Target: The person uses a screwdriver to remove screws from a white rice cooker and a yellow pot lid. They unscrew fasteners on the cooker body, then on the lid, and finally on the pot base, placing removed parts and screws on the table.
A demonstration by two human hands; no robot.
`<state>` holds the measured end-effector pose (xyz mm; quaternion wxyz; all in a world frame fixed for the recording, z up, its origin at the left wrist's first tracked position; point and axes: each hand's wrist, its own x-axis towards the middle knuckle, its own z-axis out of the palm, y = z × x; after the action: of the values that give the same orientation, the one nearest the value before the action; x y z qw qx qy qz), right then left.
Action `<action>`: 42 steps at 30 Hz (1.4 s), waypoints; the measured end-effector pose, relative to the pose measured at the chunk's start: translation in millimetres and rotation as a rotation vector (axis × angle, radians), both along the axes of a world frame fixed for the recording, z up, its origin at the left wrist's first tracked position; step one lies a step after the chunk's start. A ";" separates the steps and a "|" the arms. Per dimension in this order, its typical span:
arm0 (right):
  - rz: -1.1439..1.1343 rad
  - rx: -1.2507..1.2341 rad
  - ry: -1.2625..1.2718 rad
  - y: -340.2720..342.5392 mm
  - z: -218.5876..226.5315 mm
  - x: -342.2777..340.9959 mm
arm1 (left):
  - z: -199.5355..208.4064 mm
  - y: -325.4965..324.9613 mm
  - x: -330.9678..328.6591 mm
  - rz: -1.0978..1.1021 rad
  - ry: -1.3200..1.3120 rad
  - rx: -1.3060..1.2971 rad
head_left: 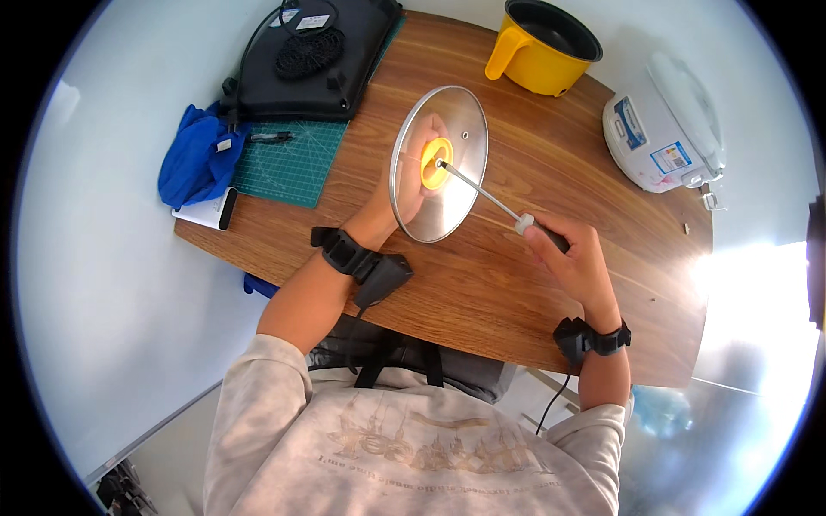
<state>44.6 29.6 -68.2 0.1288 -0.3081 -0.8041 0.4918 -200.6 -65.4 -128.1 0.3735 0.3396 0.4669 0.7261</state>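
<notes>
A round glass pot lid (459, 193) with a steel rim is held up on edge over the table, its underside turned to the right. Behind the glass, my left hand (422, 163) is closed around the lid's yellow knob (436, 162), seen through the lid. My right hand (568, 252) grips the dark and grey handle of a screwdriver (490, 200). Its long shaft points up and left, and the tip meets the screw at the lid's centre.
At the back stands a yellow pot (551, 60) with a handle. A white rice cooker (667, 125) is at the right. Far left, a black appliance (301, 64) with a vent lies on a green cutting mat (297, 168), beside a blue cloth (196, 159) and a black pen (271, 137).
</notes>
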 end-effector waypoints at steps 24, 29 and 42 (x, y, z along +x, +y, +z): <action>0.071 0.541 0.149 3.3 13.3 12.6 | 23.9 -11.9 19.9 -0.039 0.126 -0.026; 0.105 0.932 0.153 7.1 11.0 10.5 | 25.5 -12.8 18.6 -0.062 0.034 -0.080; -0.060 0.671 0.252 -4.1 2.4 7.4 | 26.2 -12.5 7.2 -0.054 0.167 -0.086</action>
<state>51.9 25.5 -65.8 0.3351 -0.2089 -0.8894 0.2305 -193.4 -77.9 -101.9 0.3669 0.3952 0.5177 0.6642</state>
